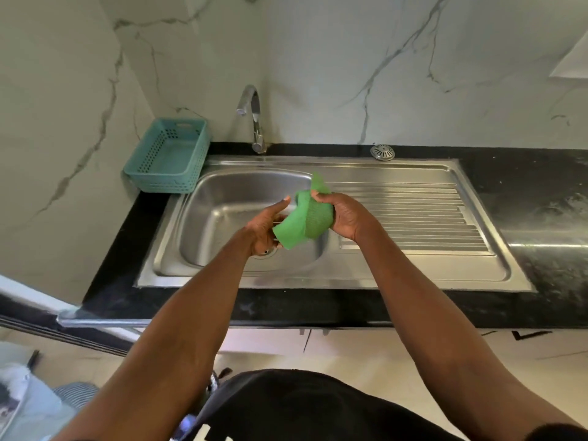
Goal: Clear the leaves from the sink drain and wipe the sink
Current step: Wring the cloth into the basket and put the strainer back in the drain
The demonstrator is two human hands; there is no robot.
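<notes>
A green cloth (305,221) hangs bunched over the steel sink basin (222,198). My right hand (345,216) grips its upper right part with curled fingers. My left hand (265,227) holds the cloth's lower left edge, thumb stretched toward the top. The drain (266,252) lies mostly hidden under my left hand; no leaves show in the basin.
A tap (254,119) stands behind the basin. A teal plastic basket (168,154) sits on the black counter at the back left. A round metal strainer (382,152) lies behind the ribbed drainboard (413,214). Marble-look walls close in the back and left.
</notes>
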